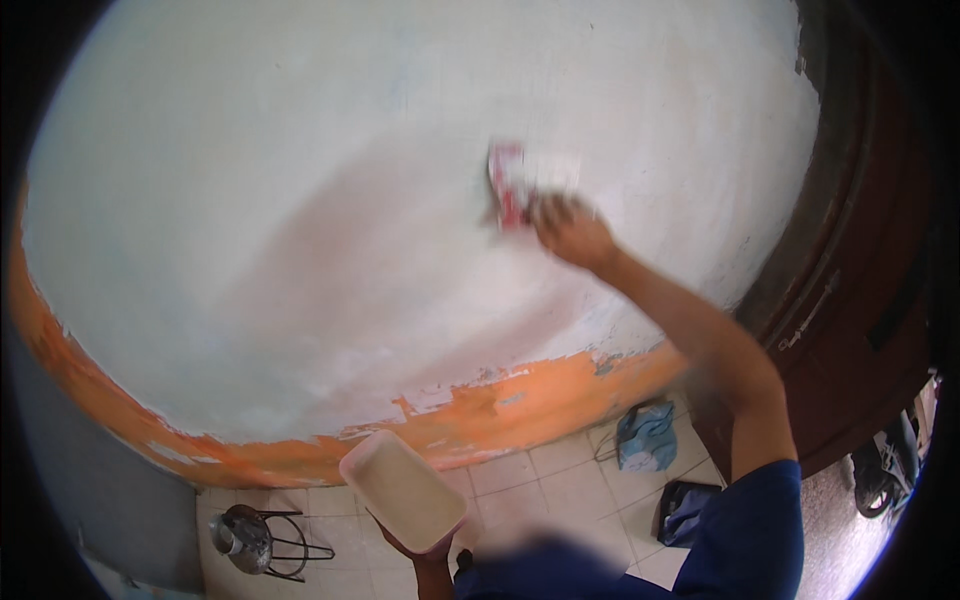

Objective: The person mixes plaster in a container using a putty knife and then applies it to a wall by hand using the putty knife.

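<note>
My right hand (575, 230) is raised against a white-coated wall (380, 330), closed on the handle of a wide flat paintbrush (508, 185). Motion blurs the brush; its head shows red and whitish patches and lies at the wall's surface. Low down, my left hand (432, 552) supports a pale pink rectangular tub (408, 490) from beneath, with its fingers mostly hidden by it. A pale, off-white material covers the inside of the tub.
Along the wall's foot runs an orange band (510, 405) with ragged edges. A round stool (248, 540) bearing a metal item stands lower left on the tiled floor (580, 490). A blue bag (647, 437) and a dark box (688, 513) lie near a dark red door (850, 330).
</note>
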Demonstrator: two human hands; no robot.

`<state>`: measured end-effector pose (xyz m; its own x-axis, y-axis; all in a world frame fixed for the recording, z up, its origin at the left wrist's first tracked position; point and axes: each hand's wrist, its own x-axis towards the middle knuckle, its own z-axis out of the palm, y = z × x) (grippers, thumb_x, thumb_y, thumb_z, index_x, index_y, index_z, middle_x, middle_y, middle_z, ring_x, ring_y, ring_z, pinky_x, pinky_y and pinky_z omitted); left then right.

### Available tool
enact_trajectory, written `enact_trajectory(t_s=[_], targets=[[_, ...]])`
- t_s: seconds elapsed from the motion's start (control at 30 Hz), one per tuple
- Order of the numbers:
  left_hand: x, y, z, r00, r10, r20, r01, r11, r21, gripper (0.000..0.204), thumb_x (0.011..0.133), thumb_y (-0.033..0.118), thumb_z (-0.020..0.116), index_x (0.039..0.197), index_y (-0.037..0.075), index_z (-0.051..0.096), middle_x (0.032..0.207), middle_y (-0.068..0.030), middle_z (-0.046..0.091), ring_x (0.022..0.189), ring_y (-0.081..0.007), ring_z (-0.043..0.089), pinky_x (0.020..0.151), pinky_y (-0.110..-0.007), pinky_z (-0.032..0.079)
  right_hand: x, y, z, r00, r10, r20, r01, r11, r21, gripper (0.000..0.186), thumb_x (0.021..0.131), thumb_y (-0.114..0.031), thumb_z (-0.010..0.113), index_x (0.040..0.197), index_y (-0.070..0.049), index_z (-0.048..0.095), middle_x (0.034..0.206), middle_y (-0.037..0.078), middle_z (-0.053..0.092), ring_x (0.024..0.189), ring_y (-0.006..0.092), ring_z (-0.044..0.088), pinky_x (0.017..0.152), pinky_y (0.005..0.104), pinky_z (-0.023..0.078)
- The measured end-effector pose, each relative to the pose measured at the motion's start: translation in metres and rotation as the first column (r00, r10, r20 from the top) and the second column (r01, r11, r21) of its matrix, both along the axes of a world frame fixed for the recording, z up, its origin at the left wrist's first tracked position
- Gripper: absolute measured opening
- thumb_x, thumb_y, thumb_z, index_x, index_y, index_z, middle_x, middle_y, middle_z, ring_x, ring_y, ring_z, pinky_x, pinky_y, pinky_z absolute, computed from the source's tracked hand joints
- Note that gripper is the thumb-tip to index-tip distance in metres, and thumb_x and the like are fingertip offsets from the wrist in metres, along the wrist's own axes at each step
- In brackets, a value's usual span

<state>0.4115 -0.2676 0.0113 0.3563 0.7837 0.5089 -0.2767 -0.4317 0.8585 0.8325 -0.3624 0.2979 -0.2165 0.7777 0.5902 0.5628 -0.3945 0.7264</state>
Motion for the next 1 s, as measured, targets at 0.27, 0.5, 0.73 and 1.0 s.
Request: enact_trajectory(t_s=[0.27, 0.5, 0.73, 1.0], targets=[[-0.003, -0.009, -0.009, 0.982, -0.125, 0.142, 0.154, 0.964, -0.215, 0.089, 0.064, 0.028, 0.083, 0.136, 0.009, 0.035, 0.119, -0.0087, 0.055, 0.105, -0.0263, 0.057, 0.082, -0.046, 0.054, -0.038, -0.030, -0.080, 0.880, 0.011, -0.475, -0.108, 0.978, -0.179, 0.021, 0.072, -0.009, 0.058, 0.091, -0.005, 0.065, 0.086, 0.010, 0.063, 0.081, 0.0264, 0.061, 0.067, 0.0388, 0.052], [0.009, -0.019, 0.010, 0.999, -0.005, -0.042, 0.009, 0.996, 0.090, 0.084, 0.071, 0.039, 0.077, 0.136, 0.009, 0.034, 0.124, -0.0097, 0.052, 0.107, -0.0272, 0.056, 0.085, -0.046, 0.053, -0.006, -0.003, 0.121, 0.922, 0.024, -0.387, 0.085, 0.961, 0.264, 0.025, 0.068, -0.011, 0.065, 0.092, -0.017, 0.068, 0.084, 0.007, 0.068, 0.082, 0.0263, 0.065, 0.065, 0.0402, 0.054], [-0.003, -0.015, -0.028, 0.994, -0.090, 0.066, 0.103, 0.969, -0.224, 0.079, 0.068, 0.036, 0.080, 0.131, 0.008, 0.040, 0.115, -0.0098, 0.058, 0.099, -0.0279, 0.060, 0.082, -0.047, 0.053, -0.027, -0.025, 0.223, 0.999, -0.017, -0.041, 0.037, 0.844, 0.536, 0.015, 0.073, -0.007, 0.060, 0.087, -0.008, 0.065, 0.081, 0.011, 0.066, 0.073, 0.0295, 0.065, 0.062, 0.0418, 0.053], [0.002, -0.021, -0.010, 0.996, 0.050, -0.068, -0.049, 0.999, 0.021, 0.077, 0.064, 0.029, 0.083, 0.126, 0.005, 0.045, 0.105, -0.0103, 0.061, 0.090, -0.0260, 0.062, 0.073, -0.045, 0.054, -0.018, -0.010, -0.129, 1.000, -0.021, 0.000, 0.021, 0.993, -0.119, 0.038, 0.079, -0.013, 0.054, 0.109, 0.009, 0.059, 0.098, 0.021, 0.063, 0.085, 0.0317, 0.063, 0.070, 0.0402, 0.054]])
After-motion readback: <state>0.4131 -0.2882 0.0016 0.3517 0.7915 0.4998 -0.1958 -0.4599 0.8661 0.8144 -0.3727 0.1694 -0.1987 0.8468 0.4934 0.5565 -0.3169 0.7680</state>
